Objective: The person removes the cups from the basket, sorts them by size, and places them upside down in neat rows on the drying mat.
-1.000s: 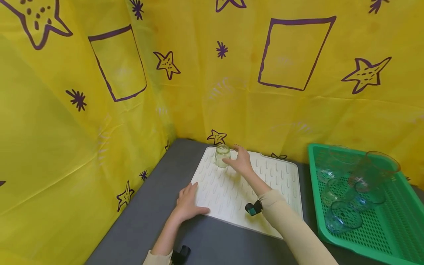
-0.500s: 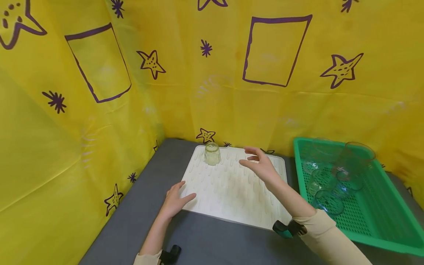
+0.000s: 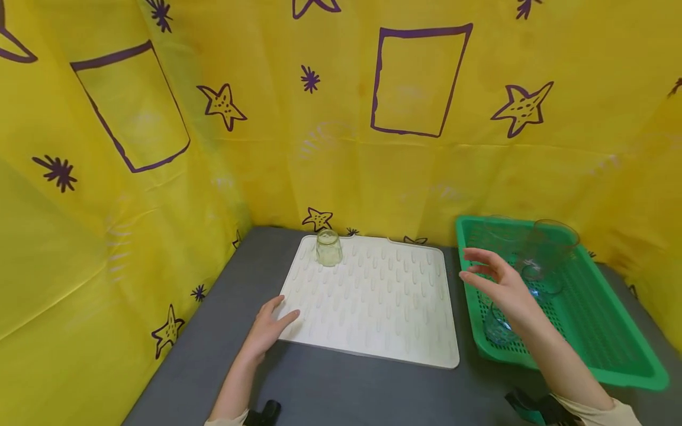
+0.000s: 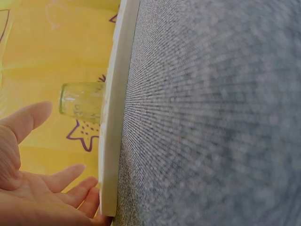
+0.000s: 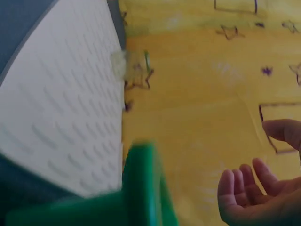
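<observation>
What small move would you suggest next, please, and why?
I'd probably lower the right hand toward the near blue glass in the green basket, since that hand is empty and near the basket, while only one glass stands on the white mat.

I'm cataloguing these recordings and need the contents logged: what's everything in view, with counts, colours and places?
Mat: 1, white, on the table
Table: 1, dark grey, beneath the mat and basket
Upturned glass: 1, pale green, on the mat's far left
Basket: 1, green, right of the mat
Basket glasses: at least 3 (some partly hidden), clear and bluish, in the basket
Cloth: yellow with purple drawings, behind and left of the table
Wrist devices: 2, mostly black, one per wrist
Sleeves: 2, beige, bottom of the head view
Left grip: 1, bare, at the mat's near-left corner
Right grip: 1, bare, at the basket's left side
</observation>
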Demonstrator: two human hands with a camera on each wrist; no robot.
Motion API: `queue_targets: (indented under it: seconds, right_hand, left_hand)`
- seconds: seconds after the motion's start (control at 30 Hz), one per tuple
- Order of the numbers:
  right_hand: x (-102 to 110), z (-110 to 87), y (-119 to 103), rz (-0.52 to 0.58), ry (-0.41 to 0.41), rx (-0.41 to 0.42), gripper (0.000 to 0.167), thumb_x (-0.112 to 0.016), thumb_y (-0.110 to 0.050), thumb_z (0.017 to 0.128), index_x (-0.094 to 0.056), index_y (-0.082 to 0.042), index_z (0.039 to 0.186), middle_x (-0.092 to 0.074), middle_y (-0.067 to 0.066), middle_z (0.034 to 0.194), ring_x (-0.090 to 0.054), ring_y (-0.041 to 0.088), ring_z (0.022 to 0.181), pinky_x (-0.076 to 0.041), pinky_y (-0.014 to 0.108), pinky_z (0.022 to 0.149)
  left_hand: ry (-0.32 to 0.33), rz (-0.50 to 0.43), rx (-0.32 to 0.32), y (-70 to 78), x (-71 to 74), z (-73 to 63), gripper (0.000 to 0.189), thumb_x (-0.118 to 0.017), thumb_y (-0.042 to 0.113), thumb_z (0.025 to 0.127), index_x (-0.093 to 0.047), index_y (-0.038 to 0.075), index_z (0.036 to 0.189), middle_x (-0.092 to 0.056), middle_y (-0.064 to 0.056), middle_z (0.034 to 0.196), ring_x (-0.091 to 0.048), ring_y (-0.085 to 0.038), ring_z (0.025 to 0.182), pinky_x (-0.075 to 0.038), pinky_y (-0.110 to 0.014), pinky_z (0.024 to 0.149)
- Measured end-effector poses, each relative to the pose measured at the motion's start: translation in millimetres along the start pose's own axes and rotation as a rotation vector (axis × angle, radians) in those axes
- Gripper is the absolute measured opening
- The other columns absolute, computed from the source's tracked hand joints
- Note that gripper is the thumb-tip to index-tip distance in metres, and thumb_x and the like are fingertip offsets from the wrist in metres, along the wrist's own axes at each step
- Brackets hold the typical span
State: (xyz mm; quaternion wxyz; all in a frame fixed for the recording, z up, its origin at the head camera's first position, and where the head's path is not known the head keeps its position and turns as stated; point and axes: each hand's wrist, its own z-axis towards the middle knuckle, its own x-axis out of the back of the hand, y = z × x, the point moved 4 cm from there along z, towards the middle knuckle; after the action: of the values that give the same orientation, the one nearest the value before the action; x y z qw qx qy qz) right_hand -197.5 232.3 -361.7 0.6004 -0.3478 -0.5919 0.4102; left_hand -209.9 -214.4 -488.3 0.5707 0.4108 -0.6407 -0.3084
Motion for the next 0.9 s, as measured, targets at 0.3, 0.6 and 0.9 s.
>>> queue_targets:
  seconds: [0.3,0.6,0.9]
  right_hand:
    - [42.0,-25.0,41.6,-0.179,0.074,-0.067,0.064,-0.059,-0.04,0.097,-0.034,-0.014,0.149,-0.041,0.007,0.139,-0.039,0.021,0.117,-0.04,0.046,0.081]
    - [58.8,-36.8,66.8,-0.348,0.026,-0.103,0.082,-0.067,-0.035,0.093,-0.023,0.008,0.148,-0.026,0.036,0.142,-0.035,0.053,0.116,-0.041,0.059,0.079]
    - [60.7,-36.7,85.1,-0.506,-0.088,-0.088,0.095,-0.077,-0.034,0.083,-0.024,0.02,0.14,-0.032,0.042,0.132,-0.045,0.056,0.107,-0.049,0.056,0.073]
  left_hand:
    - [-0.02,-0.069,0.025,-3.2,5.9,-1.8,0.078,-0.068,0.037,0.091,-0.031,-0.001,0.148,-0.023,-0.025,0.154,-0.017,-0.042,0.143,-0.02,-0.06,0.11]
    - [-0.034,-0.067,0.032,-5.6,3.4,-1.4,0.079,-0.068,0.036,0.091,-0.03,-0.001,0.149,-0.021,-0.025,0.154,-0.015,-0.042,0.143,-0.019,-0.062,0.11]
    - [-0.034,-0.072,0.024,-1.2,1.1,-2.9,0.078,-0.068,0.036,0.091,-0.031,-0.001,0.148,-0.023,-0.025,0.154,-0.017,-0.042,0.143,-0.02,-0.061,0.11]
